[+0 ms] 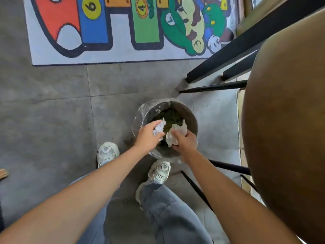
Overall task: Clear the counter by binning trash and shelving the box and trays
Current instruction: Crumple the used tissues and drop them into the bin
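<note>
A round grey bin with a clear plastic liner stands on the floor in front of my feet; dark green waste lies inside. Both my hands are over its opening. My left hand grips a crumpled white paper ball. My right hand holds a larger crumpled white tissue above the bin's contents. The box and trays are not in view.
A brown rounded countertop fills the right side, with black metal bars under it beside the bin. A colourful cartoon rug lies on the grey tiled floor beyond. My shoes are just short of the bin.
</note>
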